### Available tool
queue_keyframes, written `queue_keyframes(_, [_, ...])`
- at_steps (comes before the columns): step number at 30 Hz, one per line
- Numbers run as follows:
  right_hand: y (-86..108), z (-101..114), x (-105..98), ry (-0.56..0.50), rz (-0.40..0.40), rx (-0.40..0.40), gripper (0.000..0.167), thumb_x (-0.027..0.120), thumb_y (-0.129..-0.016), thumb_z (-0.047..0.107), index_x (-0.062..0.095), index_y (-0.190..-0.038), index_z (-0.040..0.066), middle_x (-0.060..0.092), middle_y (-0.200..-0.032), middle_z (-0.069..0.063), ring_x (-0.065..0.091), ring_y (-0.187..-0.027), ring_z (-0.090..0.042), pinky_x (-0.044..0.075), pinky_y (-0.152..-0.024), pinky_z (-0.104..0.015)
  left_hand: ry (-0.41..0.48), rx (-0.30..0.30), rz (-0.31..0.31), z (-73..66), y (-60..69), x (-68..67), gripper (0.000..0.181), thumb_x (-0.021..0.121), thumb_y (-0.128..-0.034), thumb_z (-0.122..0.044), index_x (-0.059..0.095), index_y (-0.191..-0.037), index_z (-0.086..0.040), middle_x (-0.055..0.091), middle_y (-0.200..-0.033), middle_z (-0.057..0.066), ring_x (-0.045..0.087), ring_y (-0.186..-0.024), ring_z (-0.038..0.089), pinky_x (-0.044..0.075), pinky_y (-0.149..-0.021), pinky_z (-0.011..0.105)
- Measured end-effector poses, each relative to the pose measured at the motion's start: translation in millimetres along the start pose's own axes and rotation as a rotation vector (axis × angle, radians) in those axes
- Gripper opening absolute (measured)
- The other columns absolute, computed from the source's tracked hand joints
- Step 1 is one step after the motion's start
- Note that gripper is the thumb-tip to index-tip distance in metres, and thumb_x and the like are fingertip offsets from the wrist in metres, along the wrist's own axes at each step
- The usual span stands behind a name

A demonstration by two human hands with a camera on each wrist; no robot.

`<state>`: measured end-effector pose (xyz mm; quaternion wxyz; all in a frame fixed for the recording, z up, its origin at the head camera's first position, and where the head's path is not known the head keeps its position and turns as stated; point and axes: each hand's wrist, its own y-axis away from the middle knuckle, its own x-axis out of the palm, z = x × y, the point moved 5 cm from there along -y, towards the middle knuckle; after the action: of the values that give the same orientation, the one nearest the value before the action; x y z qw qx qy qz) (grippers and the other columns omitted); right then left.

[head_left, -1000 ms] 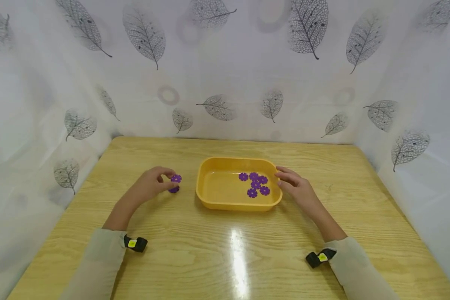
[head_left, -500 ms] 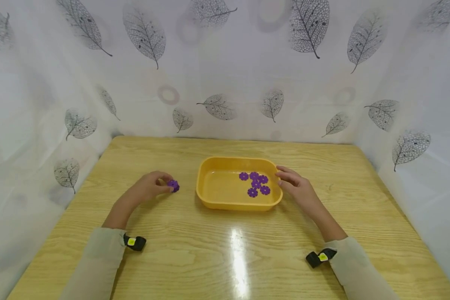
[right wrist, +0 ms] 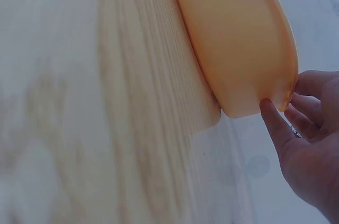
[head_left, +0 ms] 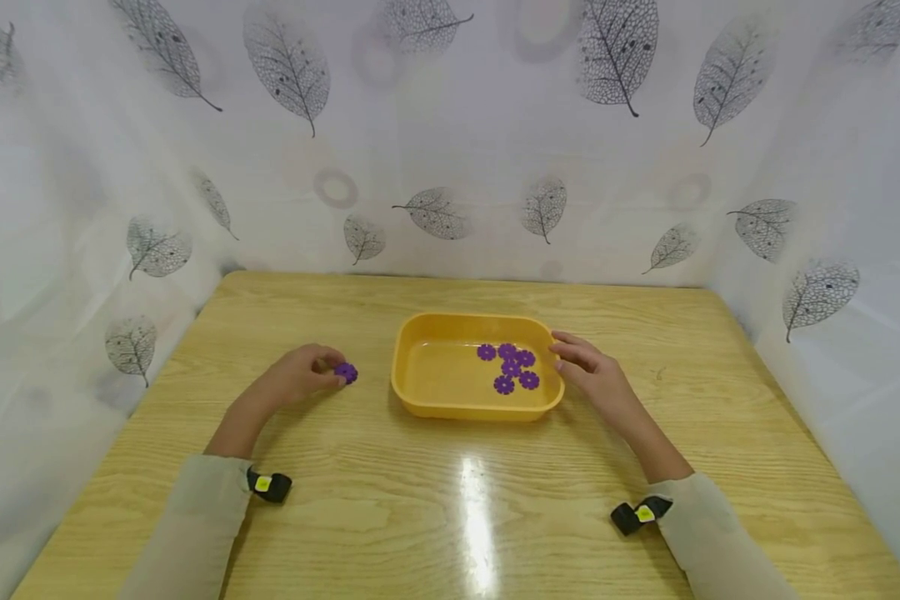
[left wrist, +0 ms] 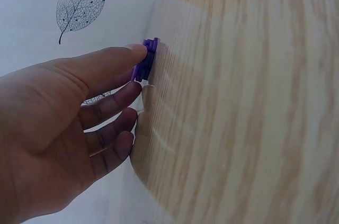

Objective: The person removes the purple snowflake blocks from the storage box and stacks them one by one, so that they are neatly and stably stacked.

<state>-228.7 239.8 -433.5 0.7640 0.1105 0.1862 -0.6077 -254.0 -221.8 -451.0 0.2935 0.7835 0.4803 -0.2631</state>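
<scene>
Where the stacked purple flower-shaped plastic-looking pieces (head_left: 347, 372) sit: on or just above the tabletop (head_left: 375, 500), left of the tray and apart from it; the left wrist view shows them layered close, though whether they are locked together I cannot tell.
Left hand (head_left: 298, 375): thumb and index finger pinch the stack near its edge; the other fingers curve loosely beside it, holding nothing.
Done at the stack: more than one layer is brought together, which I judge to be a modest start; the exact count is hidden.
Loose purple flower-shaped discs (head_left: 511, 367): about six show, flat on the tray floor toward its right end, some touching or overlapping, others a little apart.
Left to handle: those loose discs, by my reading, since neither hand touches them and none appears joined to the stack.
Yellow rectangular plastic tray with rounded corners (head_left: 465, 412): upright in the middle of the tabletop, the left part of its floor bare.
Right hand (head_left: 602, 387): holds the tray's right end, thumb against the outer wall and fingers at the rim, apparently steadying it.
Pale long sleeves (head_left: 195, 512): one on each forearm, with a black wrist strap with a yellow mark (head_left: 272, 487) at each cuff.
White cloth with grey leaf prints (head_left: 480, 150): hangs behind the tabletop and along both sides.
</scene>
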Motion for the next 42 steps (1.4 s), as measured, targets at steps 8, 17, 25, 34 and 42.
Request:
queue_keyframes(8, [-0.5, -2.2, 0.2, -0.007, 0.001, 0.002, 0.044, 0.057, -0.104, 0.029, 0.058, -0.141, 0.005, 0.04, -0.159, -0.002, 0.04, -0.145, -0.029, 0.042, -0.096, -0.006, 0.004, -0.002, -0.001, -0.1, 1.1, 0.6, 0.043, 0.066, -0.0984, -0.027, 0.061, -0.132, -0.001, 0.066, -0.115, 0.015, 0.061, -0.1, 0.024, 0.05, -0.085, 0.04])
queue_keyframes(17, [-0.8, -2.3, 0.6, -0.014, -0.001, 0.003, 0.044, 0.058, -0.104, 0.03, 0.058, -0.14, 0.005, 0.04, -0.159, -0.002, 0.04, -0.145, -0.028, 0.041, -0.096, -0.006, -0.007, -0.014, -0.014, -0.1, 2.8, 1.3, 0.048, 0.068, -0.0972, -0.029, 0.058, -0.136, -0.002, 0.063, -0.127, 0.018, 0.06, -0.109, 0.029, 0.051, -0.093, 0.048])
queue_keyframes(25, [-0.8, -3.1, 0.3, -0.023, 0.002, 0.004, 0.043, 0.057, -0.104, 0.027, 0.057, -0.14, 0.004, 0.04, -0.16, -0.003, 0.04, -0.145, -0.029, 0.043, -0.096, -0.006, -0.076, -0.001, -0.026, -2.4, -0.3, 2.1, 0.046, 0.07, -0.0956, -0.028, 0.062, -0.132, -0.003, 0.062, -0.127, 0.017, 0.059, -0.108, 0.028, 0.049, -0.091, 0.048])
queue_keyframes(34, [-0.2, -1.9, 1.0, -0.02, 0.003, -0.005, 0.041, 0.057, -0.104, 0.022, 0.057, -0.14, 0.003, 0.039, -0.16, -0.004, 0.04, -0.145, -0.03, 0.042, -0.095, -0.006, -0.068, -0.002, -0.03, -2.3, 0.5, 2.5, 0.043, 0.069, -0.096, -0.027, 0.062, -0.131, -0.004, 0.06, -0.126, 0.017, 0.057, -0.107, 0.028, 0.048, -0.09, 0.047])
queue_keyframes(42, [-1.5, -3.8, 0.5, -0.013, -0.001, -0.006, 0.042, 0.057, -0.104, 0.025, 0.057, -0.14, 0.005, 0.04, -0.159, -0.003, 0.04, -0.145, -0.029, 0.042, -0.095, -0.006, -0.069, -0.001, -0.039, -2.8, 2.2, 3.0, 0.044, 0.07, -0.0955, -0.029, 0.062, -0.132, -0.004, 0.059, -0.128, 0.017, 0.057, -0.111, 0.03, 0.048, -0.093, 0.05])
